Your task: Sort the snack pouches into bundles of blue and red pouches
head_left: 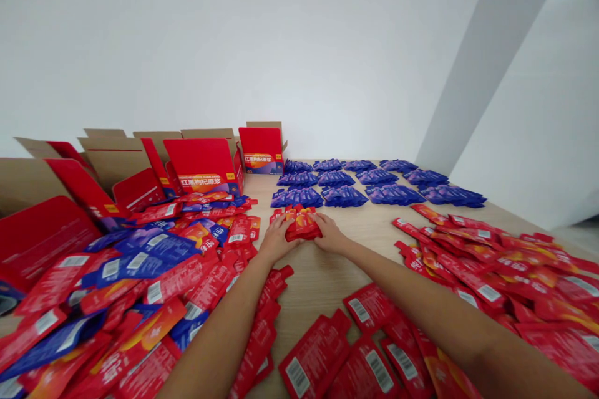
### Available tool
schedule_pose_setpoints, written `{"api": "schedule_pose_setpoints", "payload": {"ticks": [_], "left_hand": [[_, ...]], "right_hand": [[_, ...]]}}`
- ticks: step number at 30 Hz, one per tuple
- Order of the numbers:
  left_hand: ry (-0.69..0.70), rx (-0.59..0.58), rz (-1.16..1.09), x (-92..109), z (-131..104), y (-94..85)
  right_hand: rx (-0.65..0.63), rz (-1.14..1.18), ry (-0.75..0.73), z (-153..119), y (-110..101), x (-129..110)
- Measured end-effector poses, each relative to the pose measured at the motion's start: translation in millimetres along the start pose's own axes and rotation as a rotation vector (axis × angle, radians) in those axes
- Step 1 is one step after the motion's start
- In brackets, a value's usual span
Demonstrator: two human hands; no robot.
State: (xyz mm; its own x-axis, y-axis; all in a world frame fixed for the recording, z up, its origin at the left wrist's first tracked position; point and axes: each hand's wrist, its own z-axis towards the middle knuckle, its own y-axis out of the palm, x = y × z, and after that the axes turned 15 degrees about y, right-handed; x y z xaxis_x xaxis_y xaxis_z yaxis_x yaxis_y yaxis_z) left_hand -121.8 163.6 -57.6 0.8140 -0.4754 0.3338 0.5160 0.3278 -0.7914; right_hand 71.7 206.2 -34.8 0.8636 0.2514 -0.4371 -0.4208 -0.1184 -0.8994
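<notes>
Between my two hands is a small stack of red pouches (302, 224) with orange patterns, at the middle of the table just in front of the blue rows. My left hand (277, 238) grips the stack's left side, fingers closed against it. On the right side, my right hand (331, 234) presses the same stack, its thumb and fingers curled around the edge. Neat stacks of blue pouches (297, 197) lie directly beyond. A mixed heap of red and blue pouches (154, 262) reaches close to my left forearm.
Open red cartons (201, 162) stand along the back left, and another carton (262, 149) is near the wall. A heap of red pouches (505, 268) covers the right side. Loose red pouches (322, 349) lie near the front edge. Bare wood tabletop (313, 274) shows between my forearms.
</notes>
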Motion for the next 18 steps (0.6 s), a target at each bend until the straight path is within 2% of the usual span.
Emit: {"api": "schedule_pose_setpoints", "payload": {"ticks": [3,5,11,14,18], "left_hand": [[-0.053,0.049,-0.025,-0.8,1.3,-0.1],[-0.075,0.076,-0.035,-1.8,2.4,-1.0],[-0.022,0.118,0.001,-4.9,3.5,-3.4],[-0.057,0.116,0.025,-7.1,4.7,-4.3],[-0.114,0.067,0.053,-7.8,14.8,-11.9]], "right_hand": [[0.02,0.015,0.012,-10.4,-12.7,8.5],[0.033,0.008,0.01,-22.5,-25.6,23.4],[0.117,-0.051,0.11,-73.4,-78.5,102.7],[0.19,-0.056,0.17,-97.6,-106.3,140.5],[0.181,-0.136,0.222,-116.6,-131.2,164.7]]}}
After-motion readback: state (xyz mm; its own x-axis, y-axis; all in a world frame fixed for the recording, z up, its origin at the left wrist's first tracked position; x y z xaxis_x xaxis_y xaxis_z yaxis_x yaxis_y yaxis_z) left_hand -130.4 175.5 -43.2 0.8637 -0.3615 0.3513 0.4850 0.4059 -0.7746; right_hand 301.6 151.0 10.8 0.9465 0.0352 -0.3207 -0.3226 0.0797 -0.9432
